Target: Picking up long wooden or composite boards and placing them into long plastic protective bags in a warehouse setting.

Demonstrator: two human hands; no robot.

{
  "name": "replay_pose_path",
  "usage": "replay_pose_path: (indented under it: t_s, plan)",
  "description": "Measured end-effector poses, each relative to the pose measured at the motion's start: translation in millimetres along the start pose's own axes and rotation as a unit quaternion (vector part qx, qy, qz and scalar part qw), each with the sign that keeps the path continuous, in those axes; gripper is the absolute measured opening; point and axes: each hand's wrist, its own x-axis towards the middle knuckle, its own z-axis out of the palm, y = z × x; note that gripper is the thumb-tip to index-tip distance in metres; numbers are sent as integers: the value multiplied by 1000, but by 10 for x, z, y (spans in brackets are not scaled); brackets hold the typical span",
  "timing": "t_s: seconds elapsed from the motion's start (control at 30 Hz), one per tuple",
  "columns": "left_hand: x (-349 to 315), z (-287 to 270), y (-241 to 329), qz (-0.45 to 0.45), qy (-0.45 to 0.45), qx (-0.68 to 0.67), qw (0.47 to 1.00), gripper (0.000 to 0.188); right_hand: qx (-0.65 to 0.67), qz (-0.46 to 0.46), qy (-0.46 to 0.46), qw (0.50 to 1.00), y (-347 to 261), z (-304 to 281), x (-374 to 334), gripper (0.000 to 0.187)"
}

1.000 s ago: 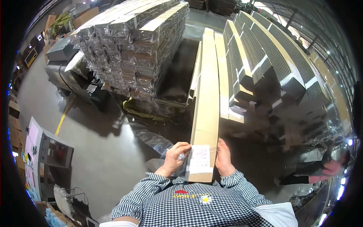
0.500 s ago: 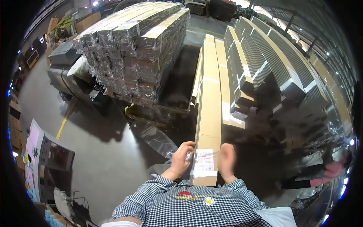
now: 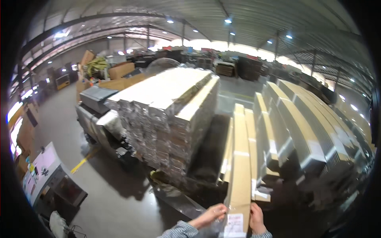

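A long, narrow stack of flat brown cardboard (image 3: 241, 178) runs away from me, crossed by white straps. On its near end lies a white printed label (image 3: 234, 223). My left hand (image 3: 214, 214) is closed with curled fingers at the stack's left edge, just above the label. At the right edge my right hand (image 3: 257, 218) has its fingers bent around the side. Clear plastic film (image 3: 180, 200) hangs by the left wrist and trails toward the floor. The lower picture edge cuts off the stack's near end.
A tall block of film-wrapped cartons (image 3: 154, 131) stands ahead to the left. Several strapped cardboard stacks (image 3: 301, 131) line the right. A desk (image 3: 51, 174) is at the lower left, and a yellow line (image 3: 81, 163) marks the floor.
The view has tilted up, so the hands and stack sit lower in the picture. My right hand, blurred before, is now steady at the stack's right edge.
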Motion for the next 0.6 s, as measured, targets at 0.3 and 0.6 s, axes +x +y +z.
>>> replay_pose_path:
  t_s: [0.3, 0.6]
  plan:
    - [192, -61, -1293, 157, 273, 320, 894, 19, -378, -192, 85, 901, 538, 76, -411, 30]
    - [-181, -743, -1032, -15, 139, 413, 900, 42, -488, -171, 187, 835, 1500, -349, -257, 12]
